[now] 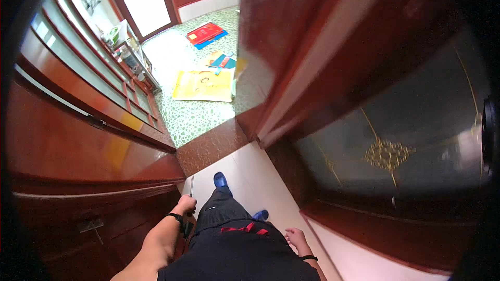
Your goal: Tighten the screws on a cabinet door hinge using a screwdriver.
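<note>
A person looks down at their own two hands in a doorway. The left hand [187, 204] is closed around one thin grey rod [191, 184]; its long axis runs forward, and its visible end points away from the body, toward the room ahead. What the rod is exactly cannot be told. The right hand [296, 238] hangs beside the body, loosely half-open with fingers bent. Each wrist wears one black band [178, 218], two in all. Between the hands and ahead of them are two blue shoes [220, 179] on a pale floor [245, 169]. Beyond, past one brown threshold [213, 145], a green-speckled floor carries one large yellow sheet [202, 86] and, farther off, one flat red item [205, 33] overlapping one blue item [211, 42]. Left of the left hand is reddish wood panelling [78, 130]; right of the right hand, one dark panel [432, 119] with gold ornament.
</note>
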Available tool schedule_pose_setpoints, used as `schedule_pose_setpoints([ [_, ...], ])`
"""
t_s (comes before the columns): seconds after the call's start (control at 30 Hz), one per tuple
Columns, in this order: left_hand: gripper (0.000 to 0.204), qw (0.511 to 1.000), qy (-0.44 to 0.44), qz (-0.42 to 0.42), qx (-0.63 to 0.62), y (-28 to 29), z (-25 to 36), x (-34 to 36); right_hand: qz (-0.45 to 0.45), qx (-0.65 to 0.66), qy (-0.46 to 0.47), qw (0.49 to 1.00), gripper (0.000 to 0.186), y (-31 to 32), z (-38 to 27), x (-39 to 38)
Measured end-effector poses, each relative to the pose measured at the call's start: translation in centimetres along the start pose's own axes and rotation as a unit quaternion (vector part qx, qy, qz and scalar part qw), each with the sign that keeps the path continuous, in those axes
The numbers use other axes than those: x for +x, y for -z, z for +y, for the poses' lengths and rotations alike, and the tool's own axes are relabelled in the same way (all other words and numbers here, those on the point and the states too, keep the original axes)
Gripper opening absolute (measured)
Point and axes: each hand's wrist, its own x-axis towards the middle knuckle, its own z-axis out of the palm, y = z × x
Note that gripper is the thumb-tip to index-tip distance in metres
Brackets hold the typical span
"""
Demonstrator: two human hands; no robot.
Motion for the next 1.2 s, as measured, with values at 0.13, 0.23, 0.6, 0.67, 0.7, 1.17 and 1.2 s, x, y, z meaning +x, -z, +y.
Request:
schedule_pose_setpoints([
  [0.13, 0.015, 0.999, 0.017, -0.017, -0.043, 4.2, 0.7, 4.6, 0.045, 0.024, -0.061, 0.997, 0.03, 0.2, -7.6, 3.7],
  [0.23, 0.008, 0.99, -0.008, -0.001, -0.141, 7.6, 5.1, 4.8, 0.052, -0.007, -0.039, 0.998, 0.024, 0.1, -14.4, 6.5],
  [0.6, 0.015, 0.866, -0.157, -0.08, -0.468, 22.5, 19.9, 7.5, -0.043, -0.314, 0.372, 0.872, 0.032, -13.2, -54.4, 8.6],
  [0.67, 0.019, 0.832, -0.184, -0.1, -0.515, 24.2, 21.3, 9.4, -0.116, -0.326, 0.373, 0.861, 0.033, -16.4, -60.3, 8.5],
  [0.7, 0.026, 0.837, -0.187, -0.099, -0.504, 25.7, 22.2, 9.5, -0.166, -0.307, 0.39, 0.852, 0.033, -18.3, -62.9, 8.9],
  [1.17, 0.037, 0.845, -0.123, -0.073, -0.515, 45.5, 35.7, 17.3, -0.139, -0.373, 0.416, 0.818, 0.036, -27.3, -89.3, 21.5],
  [1.2, 0.036, 0.842, -0.122, -0.076, -0.52, 46.8, 37.2, 18.1, -0.132, -0.368, 0.417, 0.821, 0.036, -26.7, -90.7, 22.3],
])
